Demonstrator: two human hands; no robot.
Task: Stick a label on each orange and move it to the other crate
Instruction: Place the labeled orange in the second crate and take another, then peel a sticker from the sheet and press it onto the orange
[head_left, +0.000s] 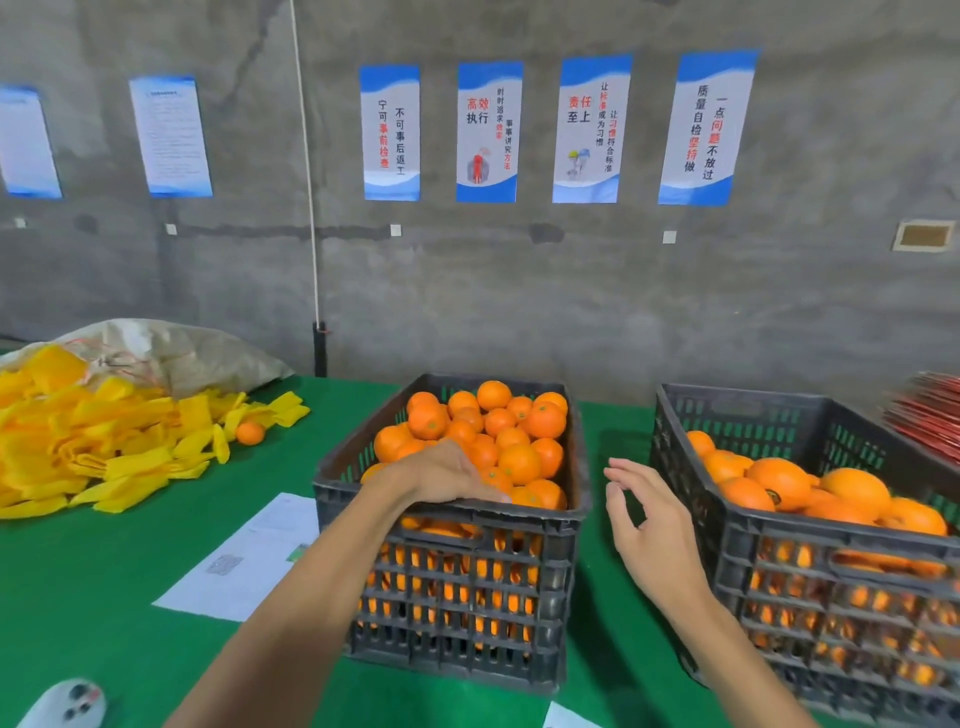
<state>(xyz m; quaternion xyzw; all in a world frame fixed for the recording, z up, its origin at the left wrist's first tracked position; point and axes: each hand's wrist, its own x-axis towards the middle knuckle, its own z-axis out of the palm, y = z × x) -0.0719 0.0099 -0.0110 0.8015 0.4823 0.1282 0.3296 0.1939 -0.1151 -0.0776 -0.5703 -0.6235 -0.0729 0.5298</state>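
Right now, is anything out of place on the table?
Yes. One loose orange lies on the green table beside the yellow foam sleeves, outside both crates. Nothing else stands out.

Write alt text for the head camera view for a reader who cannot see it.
A person's left hand reaches into a black crate heaped with oranges on a green table, while the right hand hovers open and empty between it and a second crate of oranges. Yellow foam nets and one loose orange lie to the left.
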